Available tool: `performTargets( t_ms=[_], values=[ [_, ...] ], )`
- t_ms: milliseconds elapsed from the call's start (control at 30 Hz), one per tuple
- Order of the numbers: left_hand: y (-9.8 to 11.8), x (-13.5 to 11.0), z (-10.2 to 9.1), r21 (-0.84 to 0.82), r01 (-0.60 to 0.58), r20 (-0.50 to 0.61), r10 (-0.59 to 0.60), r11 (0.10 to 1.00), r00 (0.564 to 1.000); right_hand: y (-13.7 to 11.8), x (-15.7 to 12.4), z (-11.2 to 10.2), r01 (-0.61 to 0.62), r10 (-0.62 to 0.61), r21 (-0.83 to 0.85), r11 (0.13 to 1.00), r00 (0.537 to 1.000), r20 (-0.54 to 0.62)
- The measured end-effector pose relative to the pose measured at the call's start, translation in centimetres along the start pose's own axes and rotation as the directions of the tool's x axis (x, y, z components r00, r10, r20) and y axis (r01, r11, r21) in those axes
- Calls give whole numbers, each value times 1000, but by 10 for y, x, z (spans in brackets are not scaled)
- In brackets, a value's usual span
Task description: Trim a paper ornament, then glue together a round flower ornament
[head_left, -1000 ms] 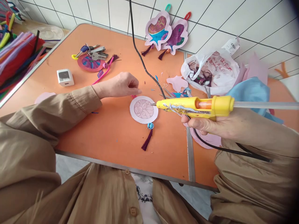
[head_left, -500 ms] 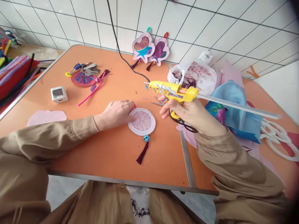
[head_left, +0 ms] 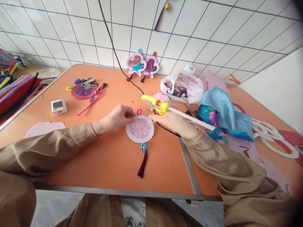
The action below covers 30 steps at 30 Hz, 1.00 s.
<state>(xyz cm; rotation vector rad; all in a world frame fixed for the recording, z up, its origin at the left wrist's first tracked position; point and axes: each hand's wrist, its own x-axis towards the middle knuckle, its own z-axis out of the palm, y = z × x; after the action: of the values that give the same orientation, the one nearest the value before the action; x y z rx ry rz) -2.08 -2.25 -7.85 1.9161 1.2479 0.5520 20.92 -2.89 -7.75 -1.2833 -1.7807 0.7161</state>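
Observation:
A round pendant with a pale pink rim and a line-drawn inner disc [head_left: 140, 128] lies on the orange table. My left hand [head_left: 117, 118] pinches its upper left edge. A small red loop [head_left: 139, 112] stands at its top; a blue bell [head_left: 143, 147] and a dark purple tassel [head_left: 142, 165] hang below. My right hand [head_left: 170, 121] keeps hold of a yellow glue gun [head_left: 155, 104], its grip hidden by the hand, while the thumb reaches the pendant's upper right edge. A long clear glue stick [head_left: 191, 118] juts from the gun's back, pointing right.
Keys [head_left: 88, 83] lie on a second round pendant at left, near a white cube [head_left: 59, 107]. Two finished-looking ornaments [head_left: 143, 65] lean at the wall. A plastic bag [head_left: 187, 85], scissors [head_left: 193, 110], blue fabric [head_left: 220, 104] and white cord [head_left: 272, 135] fill the right side.
My right hand has come left and down with the glue gun, its thumb now at the pendant's edge. The red loop shows more fully. The camera view has tilted upward.

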Motion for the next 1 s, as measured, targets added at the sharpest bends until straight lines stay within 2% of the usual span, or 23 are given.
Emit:
performTargets(
  t_ms=[100,167,233,300,433,533,800,900,1000],
  values=[
    [-3,1,2,-213,1,-26,-6,977,1000,-2,-3,4,-27,28,-16,1000,997,66],
    [-2,0,5,-384,20,-8,-25,923,1000,-3,-4,7,-64,64,-2,998,994,92],
    [0,-3,8,-530,51,28,-42,846,999,-3,-5,10,-87,84,35,996,993,86],
    [1,-6,10,-596,97,78,-63,797,995,-2,-5,11,-66,62,76,995,997,52],
    [-3,-11,14,-654,150,169,-50,742,984,1,-5,10,26,-27,106,994,1000,4],
    [-7,-12,18,-700,126,142,-36,703,989,3,-7,9,41,-35,109,993,998,-51],
    [-4,-15,19,-557,28,8,-28,830,1000,6,-14,12,11,5,160,987,995,-95],
    [-4,-15,18,-541,18,-16,-32,841,999,4,-14,6,46,-23,148,988,988,-152],
    [-3,-14,19,-564,28,-25,-51,825,998,-7,-15,2,18,8,163,986,987,-162]
  ],
)
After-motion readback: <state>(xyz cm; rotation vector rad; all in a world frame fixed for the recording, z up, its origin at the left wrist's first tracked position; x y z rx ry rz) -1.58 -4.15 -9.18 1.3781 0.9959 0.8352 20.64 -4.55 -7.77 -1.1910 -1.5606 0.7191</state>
